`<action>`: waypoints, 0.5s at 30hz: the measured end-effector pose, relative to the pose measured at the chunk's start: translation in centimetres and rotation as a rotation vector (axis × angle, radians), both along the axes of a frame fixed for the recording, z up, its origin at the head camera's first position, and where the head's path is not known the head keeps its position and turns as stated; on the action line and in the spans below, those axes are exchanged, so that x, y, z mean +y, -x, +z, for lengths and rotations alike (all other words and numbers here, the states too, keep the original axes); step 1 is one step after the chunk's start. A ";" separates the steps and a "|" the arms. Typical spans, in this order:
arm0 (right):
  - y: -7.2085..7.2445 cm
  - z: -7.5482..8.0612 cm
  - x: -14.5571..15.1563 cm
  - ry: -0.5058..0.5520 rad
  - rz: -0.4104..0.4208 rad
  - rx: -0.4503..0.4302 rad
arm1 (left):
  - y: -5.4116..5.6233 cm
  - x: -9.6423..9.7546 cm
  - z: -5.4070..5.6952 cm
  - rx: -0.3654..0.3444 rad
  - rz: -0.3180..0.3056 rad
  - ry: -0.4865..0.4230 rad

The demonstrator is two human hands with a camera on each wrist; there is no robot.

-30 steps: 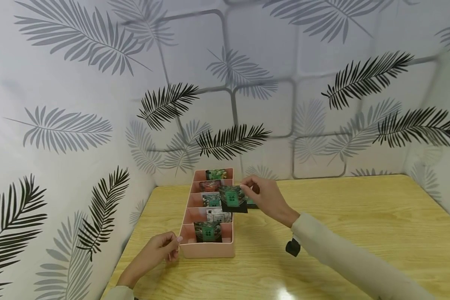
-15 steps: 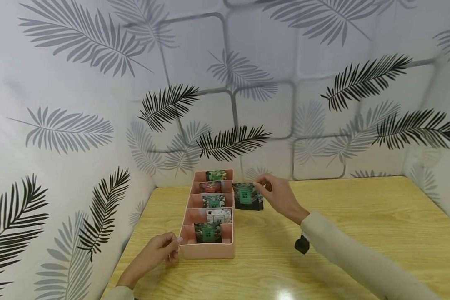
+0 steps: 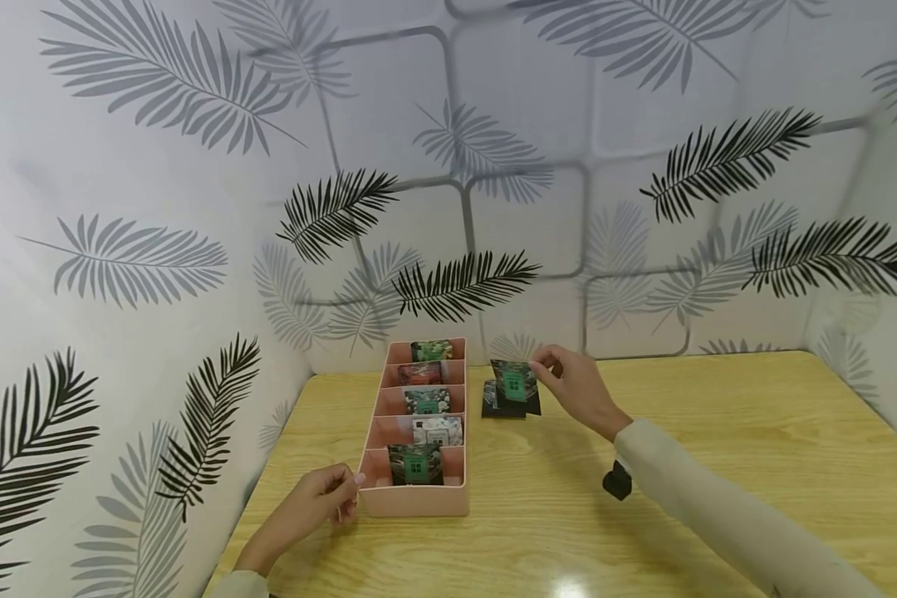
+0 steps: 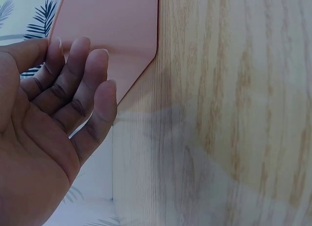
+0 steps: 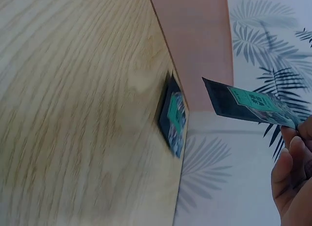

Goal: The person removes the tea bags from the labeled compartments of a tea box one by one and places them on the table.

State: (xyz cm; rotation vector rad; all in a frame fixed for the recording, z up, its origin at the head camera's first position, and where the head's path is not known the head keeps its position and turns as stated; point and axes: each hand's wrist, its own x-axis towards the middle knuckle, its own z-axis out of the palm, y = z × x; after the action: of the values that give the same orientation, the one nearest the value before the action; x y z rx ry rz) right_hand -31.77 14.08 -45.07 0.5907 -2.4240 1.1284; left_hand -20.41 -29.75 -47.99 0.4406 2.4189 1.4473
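While the packet (image 3: 512,386) hangs at nine o'clock from my right hand (image 3: 577,390), pinched by its two-o'clock corner, my left hand (image 3: 323,496) pinches the box (image 3: 414,502).

The person wears long sleeves. The right sleeve (image 3: 725,515) is a pale, creamy colour, a bit like oatmeal, and it goes all the way to the wrist. It looks plain, with a few soft folds. A small black block (image 3: 617,481) sits under the right wrist. The left sleeve (image 3: 241,585) is just as pale, but only its end peeks in, with a dark bit (image 3: 272,595) too small to make out. The left hand (image 3: 320,497) is bare, with thin nail edges showing at the fingertips. The right hand (image 3: 579,392) is bare too.
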 end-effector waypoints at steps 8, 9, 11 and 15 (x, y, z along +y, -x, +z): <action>1.2 -1.4 1.9 -0.015 -0.038 -0.042 | 0.2 -0.1 -0.1 0.007 -0.002 0.007; 1.3 -1.5 2.1 -0.011 -0.040 -0.048 | 0.2 -0.1 -0.1 0.009 -0.004 0.007; 1.6 -2.0 2.6 -0.019 -0.046 -0.054 | 0.2 -0.1 -0.1 0.012 -0.006 0.005; 2.3 -2.8 3.5 -0.038 -0.059 -0.071 | 0.1 -0.1 -0.2 0.010 -0.013 -0.006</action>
State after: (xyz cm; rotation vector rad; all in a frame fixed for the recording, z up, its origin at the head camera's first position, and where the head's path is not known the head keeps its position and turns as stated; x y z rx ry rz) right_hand -34.05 17.58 -47.90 0.4954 -2.5110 1.0987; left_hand -20.56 -29.87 -48.14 0.4658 2.4152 1.4512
